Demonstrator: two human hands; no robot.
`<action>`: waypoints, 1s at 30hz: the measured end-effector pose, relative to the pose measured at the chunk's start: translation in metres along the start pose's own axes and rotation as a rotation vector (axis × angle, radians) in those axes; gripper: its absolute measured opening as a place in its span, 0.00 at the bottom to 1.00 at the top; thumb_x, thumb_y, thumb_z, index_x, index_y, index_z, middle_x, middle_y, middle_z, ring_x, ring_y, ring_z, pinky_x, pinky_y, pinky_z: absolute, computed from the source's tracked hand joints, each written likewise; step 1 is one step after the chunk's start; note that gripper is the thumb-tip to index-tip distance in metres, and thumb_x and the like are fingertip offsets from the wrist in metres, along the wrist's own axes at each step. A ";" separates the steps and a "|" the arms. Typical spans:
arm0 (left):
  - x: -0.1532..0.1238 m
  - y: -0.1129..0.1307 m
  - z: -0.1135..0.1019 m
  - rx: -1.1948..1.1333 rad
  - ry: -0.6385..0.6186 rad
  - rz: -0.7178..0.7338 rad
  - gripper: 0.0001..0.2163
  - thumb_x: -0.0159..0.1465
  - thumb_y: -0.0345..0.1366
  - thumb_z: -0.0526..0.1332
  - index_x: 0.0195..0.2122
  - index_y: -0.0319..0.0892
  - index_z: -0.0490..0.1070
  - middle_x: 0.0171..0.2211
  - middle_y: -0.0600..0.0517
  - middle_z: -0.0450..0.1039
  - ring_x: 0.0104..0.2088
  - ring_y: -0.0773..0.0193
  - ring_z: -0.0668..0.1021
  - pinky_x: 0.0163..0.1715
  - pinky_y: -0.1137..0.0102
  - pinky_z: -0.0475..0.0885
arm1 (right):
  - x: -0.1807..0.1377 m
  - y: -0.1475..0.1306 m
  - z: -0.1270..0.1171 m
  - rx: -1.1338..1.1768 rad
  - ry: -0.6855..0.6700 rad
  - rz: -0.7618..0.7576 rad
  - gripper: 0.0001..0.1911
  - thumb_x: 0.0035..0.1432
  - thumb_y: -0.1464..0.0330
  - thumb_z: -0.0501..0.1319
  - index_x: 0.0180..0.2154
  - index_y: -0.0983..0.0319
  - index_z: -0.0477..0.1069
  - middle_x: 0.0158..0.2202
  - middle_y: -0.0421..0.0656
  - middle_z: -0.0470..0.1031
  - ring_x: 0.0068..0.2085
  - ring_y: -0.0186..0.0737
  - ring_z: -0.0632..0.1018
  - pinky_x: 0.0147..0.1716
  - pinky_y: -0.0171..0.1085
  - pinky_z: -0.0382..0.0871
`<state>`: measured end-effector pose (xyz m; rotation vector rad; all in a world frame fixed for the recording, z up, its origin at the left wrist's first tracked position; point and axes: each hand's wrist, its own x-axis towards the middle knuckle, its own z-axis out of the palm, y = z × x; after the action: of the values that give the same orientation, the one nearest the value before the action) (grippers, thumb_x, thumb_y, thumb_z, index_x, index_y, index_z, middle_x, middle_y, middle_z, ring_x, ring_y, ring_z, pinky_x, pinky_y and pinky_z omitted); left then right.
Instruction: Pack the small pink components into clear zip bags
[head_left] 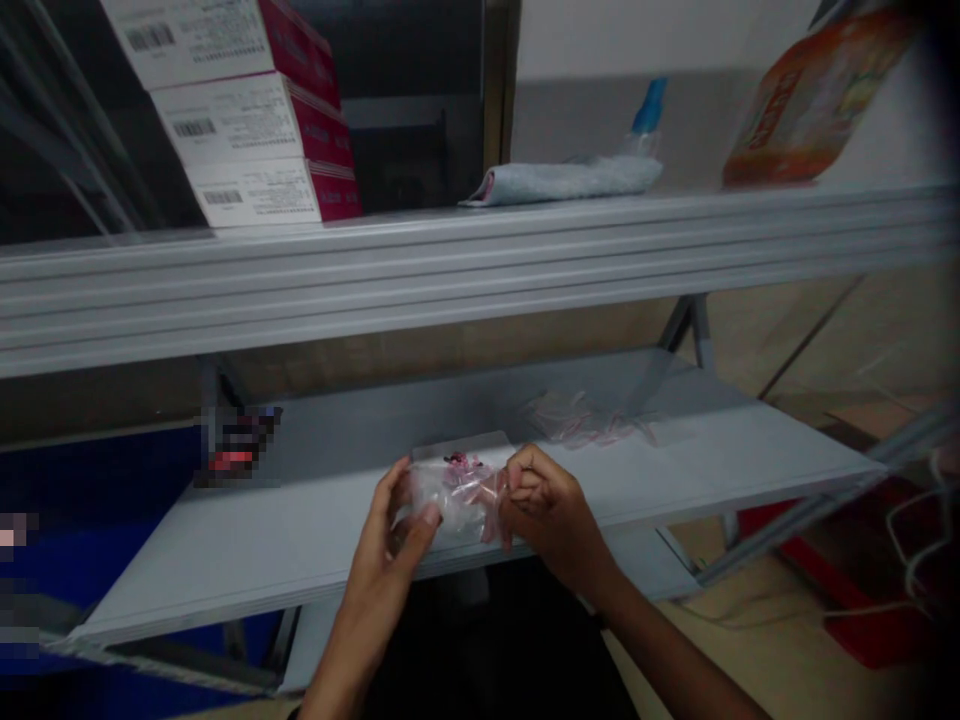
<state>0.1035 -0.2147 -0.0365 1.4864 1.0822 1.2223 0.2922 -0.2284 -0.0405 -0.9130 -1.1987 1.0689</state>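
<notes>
Both my hands hold a small clear plastic bag (459, 492) with a pink strip and small dark and pink bits inside, just above the front edge of the grey lower shelf (285, 530). My left hand (390, 555) pinches the bag's left side with thumb and fingers. My right hand (544, 505) is curled shut on the bag's right end. A flat pale sheet (461, 444) lies on the shelf right behind the bag.
More clear bags with pink strips (592, 418) lie further back on the lower shelf. The upper shelf (450, 270) carries stacked white-and-red boxes (240, 110), a folded cloth (562, 180), a blue-capped bottle (646, 110) and an orange packet (810, 100). A red object (862, 590) sits on the floor at right.
</notes>
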 end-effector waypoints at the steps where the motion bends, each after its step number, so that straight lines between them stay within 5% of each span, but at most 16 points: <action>1: 0.004 -0.003 -0.002 -0.097 -0.083 -0.092 0.22 0.63 0.43 0.64 0.57 0.46 0.69 0.57 0.42 0.71 0.51 0.54 0.77 0.45 0.64 0.74 | 0.002 0.000 -0.002 0.017 -0.018 0.001 0.10 0.53 0.68 0.63 0.31 0.57 0.60 0.21 0.35 0.71 0.20 0.34 0.74 0.19 0.32 0.68; 4: 0.012 -0.006 -0.006 -0.267 -0.273 -0.254 0.17 0.64 0.46 0.63 0.48 0.40 0.75 0.41 0.43 0.79 0.34 0.60 0.80 0.33 0.69 0.75 | 0.007 0.002 -0.005 -0.001 -0.041 0.019 0.07 0.55 0.65 0.64 0.31 0.60 0.68 0.20 0.37 0.72 0.21 0.34 0.73 0.19 0.32 0.68; 9: 0.016 -0.007 -0.009 -0.174 -0.139 -0.171 0.15 0.60 0.43 0.67 0.42 0.39 0.77 0.26 0.51 0.78 0.23 0.67 0.76 0.26 0.73 0.71 | 0.013 0.010 -0.001 -0.097 -0.130 0.049 0.15 0.59 0.57 0.61 0.34 0.63 0.77 0.30 0.43 0.77 0.23 0.32 0.72 0.19 0.31 0.68; 13: 0.021 -0.014 -0.021 -0.156 -0.091 -0.125 0.13 0.60 0.42 0.67 0.40 0.37 0.76 0.24 0.52 0.77 0.22 0.68 0.75 0.27 0.74 0.70 | 0.018 0.021 -0.001 -0.146 -0.054 0.011 0.14 0.55 0.58 0.66 0.25 0.62 0.76 0.44 0.47 0.78 0.32 0.37 0.76 0.20 0.31 0.68; 18: 0.030 -0.024 -0.034 -0.178 0.079 -0.123 0.16 0.58 0.43 0.68 0.42 0.38 0.73 0.28 0.50 0.79 0.23 0.68 0.76 0.26 0.74 0.71 | 0.030 0.030 -0.005 -0.132 0.015 0.038 0.18 0.53 0.56 0.66 0.22 0.62 0.75 0.39 0.47 0.80 0.30 0.36 0.75 0.26 0.34 0.71; 22: 0.036 -0.034 -0.031 -0.168 -0.034 -0.193 0.21 0.56 0.48 0.68 0.44 0.37 0.74 0.38 0.44 0.80 0.34 0.60 0.81 0.33 0.68 0.76 | 0.047 0.047 0.004 -0.033 -0.049 0.052 0.19 0.51 0.53 0.68 0.29 0.64 0.77 0.35 0.48 0.79 0.28 0.35 0.74 0.24 0.33 0.71; 26: 0.043 -0.048 -0.028 -0.160 -0.029 -0.158 0.17 0.56 0.47 0.69 0.34 0.36 0.76 0.32 0.46 0.79 0.28 0.64 0.78 0.31 0.71 0.74 | 0.073 0.068 0.013 -0.080 -0.174 0.128 0.23 0.52 0.51 0.66 0.34 0.66 0.76 0.29 0.45 0.77 0.22 0.32 0.73 0.21 0.32 0.69; 30: 0.052 -0.059 -0.033 -0.107 0.055 -0.105 0.15 0.59 0.46 0.67 0.31 0.36 0.77 0.28 0.48 0.79 0.25 0.65 0.76 0.28 0.72 0.72 | 0.090 0.072 0.007 -0.420 -0.152 -0.103 0.21 0.56 0.55 0.65 0.44 0.64 0.73 0.41 0.49 0.78 0.37 0.41 0.80 0.35 0.38 0.75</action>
<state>0.0723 -0.1484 -0.0804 1.3062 1.1002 1.2346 0.2779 -0.1223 -0.0844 -1.0893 -1.6173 0.8281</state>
